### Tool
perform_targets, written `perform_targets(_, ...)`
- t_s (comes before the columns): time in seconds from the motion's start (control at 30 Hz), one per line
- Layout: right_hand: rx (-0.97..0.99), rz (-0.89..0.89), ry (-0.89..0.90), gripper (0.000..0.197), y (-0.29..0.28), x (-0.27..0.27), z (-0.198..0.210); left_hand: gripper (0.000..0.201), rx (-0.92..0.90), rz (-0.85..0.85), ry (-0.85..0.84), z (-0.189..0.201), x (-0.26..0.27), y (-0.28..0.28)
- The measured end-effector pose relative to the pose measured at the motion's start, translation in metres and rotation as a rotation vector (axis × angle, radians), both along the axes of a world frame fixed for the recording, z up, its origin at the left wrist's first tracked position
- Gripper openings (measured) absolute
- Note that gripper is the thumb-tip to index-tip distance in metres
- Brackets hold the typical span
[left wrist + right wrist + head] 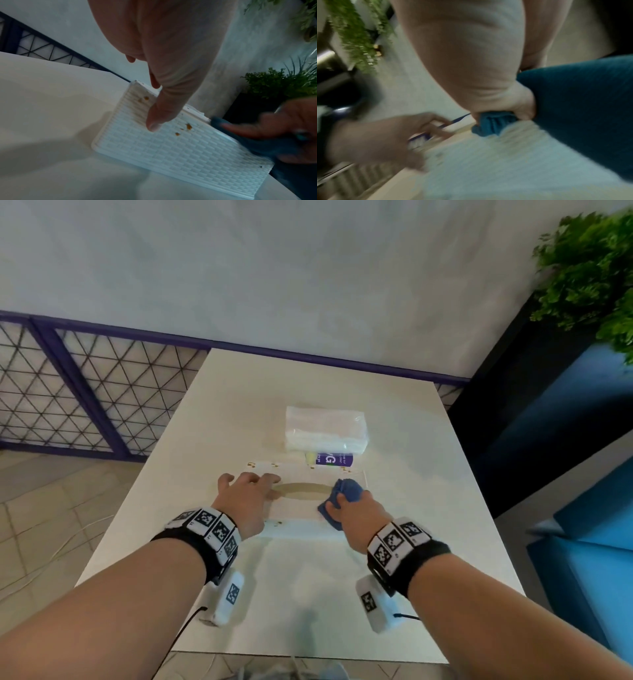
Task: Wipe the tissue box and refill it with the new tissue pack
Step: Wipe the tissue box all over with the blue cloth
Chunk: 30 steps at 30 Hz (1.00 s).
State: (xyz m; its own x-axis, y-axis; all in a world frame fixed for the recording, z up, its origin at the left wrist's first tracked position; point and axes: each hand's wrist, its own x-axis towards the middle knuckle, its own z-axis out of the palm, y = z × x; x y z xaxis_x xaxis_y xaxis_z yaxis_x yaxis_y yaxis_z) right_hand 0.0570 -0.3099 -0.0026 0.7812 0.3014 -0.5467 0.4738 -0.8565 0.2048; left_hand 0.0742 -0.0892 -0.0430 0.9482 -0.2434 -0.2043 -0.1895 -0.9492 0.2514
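A white woven-pattern tissue box [298, 511] lies on the table, with brown spots [189, 126] on its front side and its rim. My left hand [245, 486] rests spread on the box's left end, and its thumb [154, 121] presses against the front side. Over the box's right end, my right hand [356, 518] grips a bunched blue cloth [347, 491] and holds it against the top. Just behind the box lies the new tissue pack [325, 429], wrapped in clear plastic. The right wrist view is blurred; it shows the cloth [582, 108] on the box [471, 155].
A small purple-and-white bottle [334, 459] lies between the box and the pack. The white table [308, 594] ends at a wall behind. A lattice railing [85, 392] stands to the left; a blue seat [589, 542] and a green plant [589, 268] are to the right.
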Motion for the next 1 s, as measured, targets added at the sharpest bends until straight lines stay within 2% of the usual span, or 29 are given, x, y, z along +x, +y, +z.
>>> perform_targets(0.1,0.249,0.013,0.019,0.047,0.062,-0.01,0.008,0.077,0.014,0.009,-0.026,-0.001,0.002,0.0)
perform_targets(0.17,0.233,0.024,0.047,0.047,0.079,-0.008,0.003,0.072,0.064,-0.017,-0.059,-0.002,0.003,0.003)
perform_targets(0.23,0.101,0.069,0.086,0.055,0.059,-0.004,-0.002,0.072,0.098,-0.059,-0.048,0.001,0.003,0.007)
perform_targets(0.3,0.027,0.048,0.109,0.064,0.013,-0.004,-0.001,0.073,0.091,-0.078,-0.033,0.004,0.001,0.009)
perform_targets(0.37,-0.024,-0.039,0.089,0.066,-0.029,-0.006,0.003,0.071,0.082,-0.073,-0.028,0.006,-0.001,0.006)
perform_targets(0.43,-0.105,-0.058,0.041,0.062,-0.042,-0.009,0.013,0.067,0.064,-0.066,-0.015,0.006,-0.005,0.003)
perform_targets(0.53,0.02,-0.044,0.009,0.052,-0.006,-0.011,0.01,0.06,0.036,-0.059,-0.029,0.005,-0.007,0.0)
perform_targets(0.63,0.058,0.103,0.092,0.065,0.051,-0.012,-0.005,0.058,0.096,-0.095,-0.055,0.009,-0.011,-0.002)
perform_targets(0.7,0.018,0.148,0.117,0.071,0.059,-0.011,-0.007,0.057,0.207,-0.15,-0.084,0.012,-0.014,-0.005)
perform_targets(0.77,0.025,0.096,0.083,0.071,0.035,-0.011,-0.007,0.062,0.285,-0.182,-0.092,0.015,-0.017,-0.007)
perform_targets(0.9,-0.027,-0.056,0.052,0.057,-0.035,-0.013,0.003,0.067,0.339,-0.21,-0.093,0.017,-0.02,-0.01)
perform_targets(1.0,0.004,-0.126,0.026,0.059,-0.059,-0.011,0.03,0.069,0.423,-0.235,-0.084,0.02,-0.019,0.0)
